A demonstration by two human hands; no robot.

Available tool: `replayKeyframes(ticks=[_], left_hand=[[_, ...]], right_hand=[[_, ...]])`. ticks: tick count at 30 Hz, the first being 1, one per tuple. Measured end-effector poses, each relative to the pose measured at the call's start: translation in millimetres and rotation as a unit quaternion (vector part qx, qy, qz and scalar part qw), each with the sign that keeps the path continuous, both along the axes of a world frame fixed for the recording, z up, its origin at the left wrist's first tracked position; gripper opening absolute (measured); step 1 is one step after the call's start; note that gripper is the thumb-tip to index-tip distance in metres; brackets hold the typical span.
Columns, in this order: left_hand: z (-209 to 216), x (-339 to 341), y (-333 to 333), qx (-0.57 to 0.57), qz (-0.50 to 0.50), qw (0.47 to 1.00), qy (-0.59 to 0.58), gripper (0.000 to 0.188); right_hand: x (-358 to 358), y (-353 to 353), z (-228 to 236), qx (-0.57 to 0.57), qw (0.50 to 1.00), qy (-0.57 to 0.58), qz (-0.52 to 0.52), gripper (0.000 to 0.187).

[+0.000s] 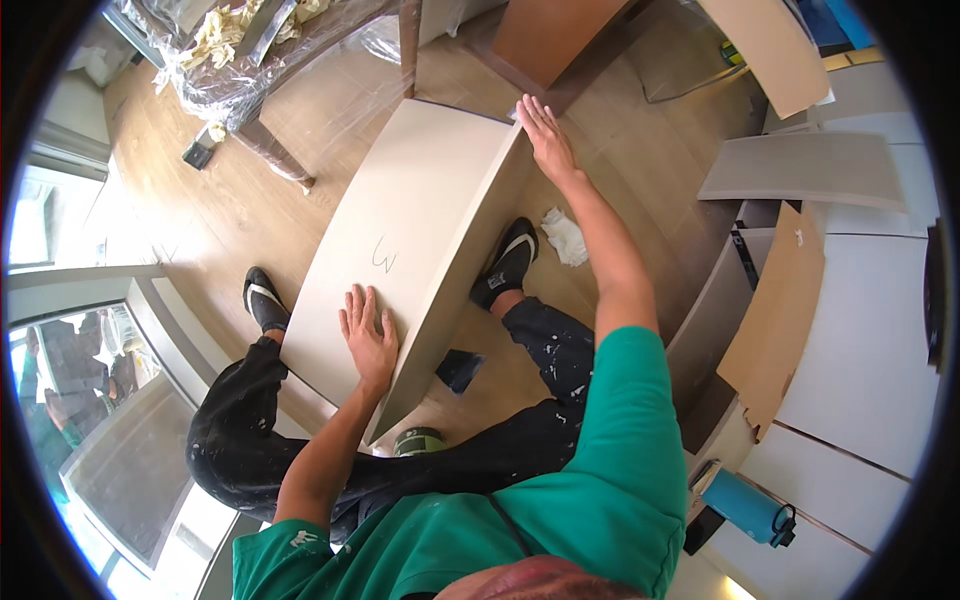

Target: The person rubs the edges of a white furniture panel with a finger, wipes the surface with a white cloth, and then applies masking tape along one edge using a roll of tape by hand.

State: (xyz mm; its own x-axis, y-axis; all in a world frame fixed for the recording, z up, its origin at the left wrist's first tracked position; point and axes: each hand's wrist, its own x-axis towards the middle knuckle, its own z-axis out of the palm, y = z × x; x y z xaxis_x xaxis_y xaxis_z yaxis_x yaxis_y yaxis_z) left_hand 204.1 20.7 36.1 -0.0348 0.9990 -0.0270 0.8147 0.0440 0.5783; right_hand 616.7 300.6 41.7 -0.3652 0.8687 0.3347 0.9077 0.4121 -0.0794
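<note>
Panel [400, 230], beige and long, stands tilted on the wood floor [200, 200] between our feet, one black shoe [265, 300] left of it and another [508, 262] right. Our left hand [368, 338] lies flat and spread on its near face, just below a pencilled mark. Our right hand [545, 135] rests open, fingers extended, on its far top corner. Neither hand grips. A white rag [565, 238] lies on the floor near the right shoe. A blue bottle [745, 505] lies to our right.
</note>
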Motion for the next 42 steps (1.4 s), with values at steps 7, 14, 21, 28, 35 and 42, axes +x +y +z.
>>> replayKeyframes(ticks=[7, 14, 21, 28, 35, 42], left_hand=[[6.1, -4.3, 2.3, 0.007, 0.007, 1.0, -0.009, 0.052], [1.7, -2.8, -5.8, 0.007, 0.002, 1.0, -0.011, 0.053], [-6.1, 0.3, -5.4, -0.002, -0.011, 1.0, 0.0, 0.052], [24.9, 52.7, 7.6, 0.007, -0.294, 0.949, -0.117, 0.065], [-40.2, 133.0, 147.8, 0.174, -0.41, 0.895, 0.003, 0.071], [-42.7, 241.9, 276.4, 0.146, -0.394, 0.907, -0.001, 0.076]], right_hand=[[27.2, 40.8, 14.6, 0.123, 0.983, 0.079, -0.107, 0.051], [-34.2, -37.2, 17.4, -0.067, 0.99, -0.04, 0.119, 0.031], [-140.7, -241.1, 164.0, -0.229, 0.929, 0.146, 0.253, 0.048], [-88.8, -395.3, 273.0, 0.111, 0.918, 0.32, -0.207, 0.051], [-142.7, -485.5, 210.5, 0.129, 0.893, 0.289, -0.32, 0.039], [-115.3, -474.9, 207.4, 0.097, 0.905, 0.302, -0.282, 0.025]])
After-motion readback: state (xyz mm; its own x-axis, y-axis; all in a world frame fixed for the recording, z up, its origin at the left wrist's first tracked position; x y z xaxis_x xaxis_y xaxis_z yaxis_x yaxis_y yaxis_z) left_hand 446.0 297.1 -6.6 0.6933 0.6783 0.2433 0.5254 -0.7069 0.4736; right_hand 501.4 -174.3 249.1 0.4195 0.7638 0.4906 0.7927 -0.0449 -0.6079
